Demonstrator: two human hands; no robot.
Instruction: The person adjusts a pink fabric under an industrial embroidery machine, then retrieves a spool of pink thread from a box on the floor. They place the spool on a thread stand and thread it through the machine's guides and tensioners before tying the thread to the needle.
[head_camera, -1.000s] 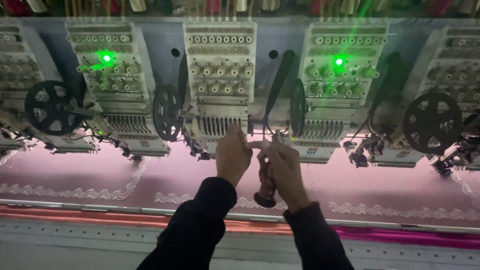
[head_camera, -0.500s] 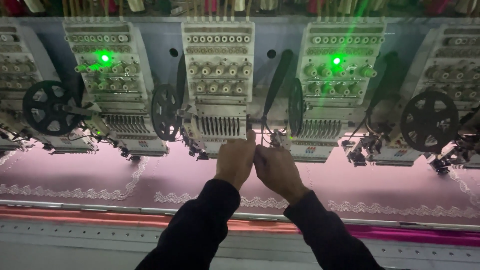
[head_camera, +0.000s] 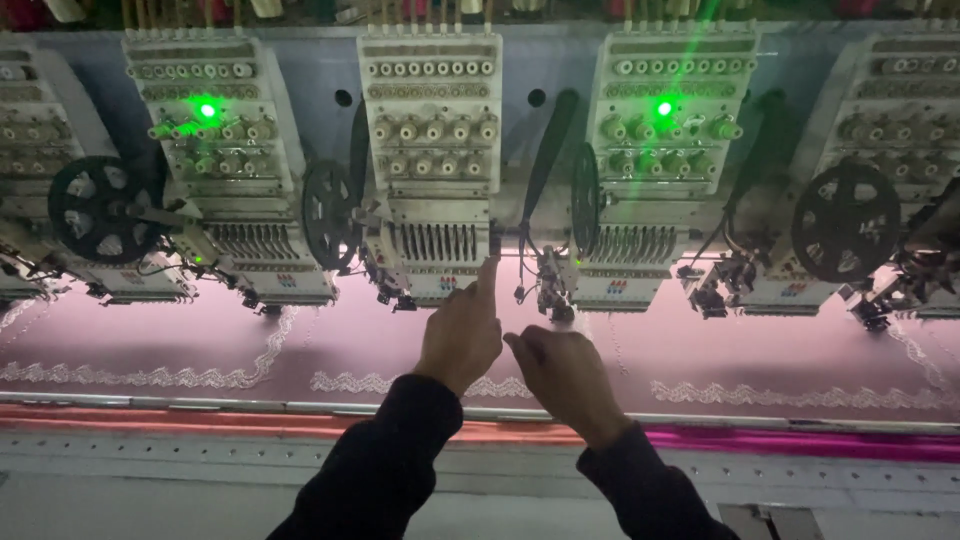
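Our left hand (head_camera: 460, 335) points 1 finger up at the cream embroidery head (head_camera: 432, 165) with its needle row; our right hand (head_camera: 565, 375) curls loosely, empty.

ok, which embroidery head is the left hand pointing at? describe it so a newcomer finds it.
Along the row of embroidery heads above the pink fabric, take the middle head. The left hand raises its forefinger to that head's lower right corner. Unlike both neighbours, it shows no green light.
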